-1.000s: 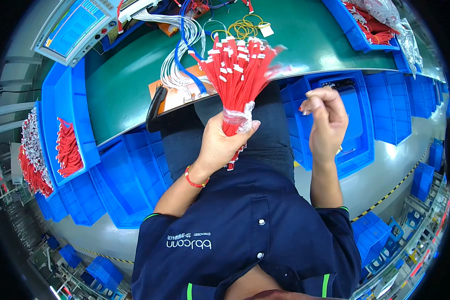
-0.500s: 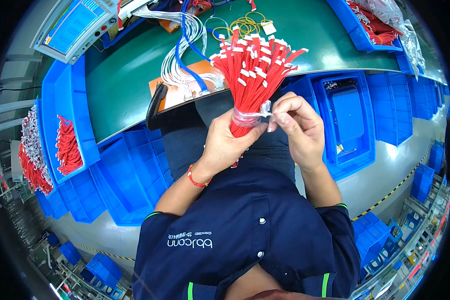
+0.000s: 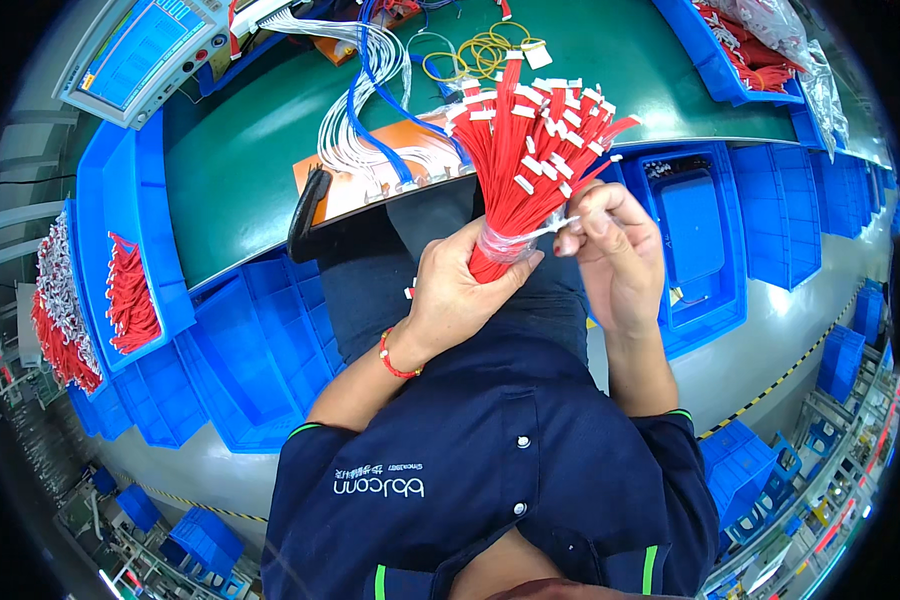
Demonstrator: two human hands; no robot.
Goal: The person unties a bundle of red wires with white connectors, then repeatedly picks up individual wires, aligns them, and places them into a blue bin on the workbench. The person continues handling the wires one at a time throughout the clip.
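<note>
My left hand (image 3: 462, 290) is wrapped round a thick bundle of red wires (image 3: 515, 190), whose many white connector ends fan out away from me. A band of clear plastic film (image 3: 503, 243) circles the bundle just above that hand's grip. From the band a twisted strand of the film (image 3: 555, 227) stretches to the right. My right hand (image 3: 618, 255) pinches the strand's end between thumb and fingers, close beside the bundle. The bundle tilts slightly to the right, over my lap at the table's front edge.
On the green table (image 3: 240, 190) lie an orange board (image 3: 315, 185) with white and blue cables, and yellow wire loops (image 3: 480, 55). A tester with a screen (image 3: 140, 60) stands far left. Blue bins (image 3: 175, 290) with red wires flank the table; more blue crates (image 3: 240, 370) sit below.
Both hands and the bundle have shifted slightly right, and the bundle leans more to the right. The film strand now looks drawn out longer toward my right hand.
</note>
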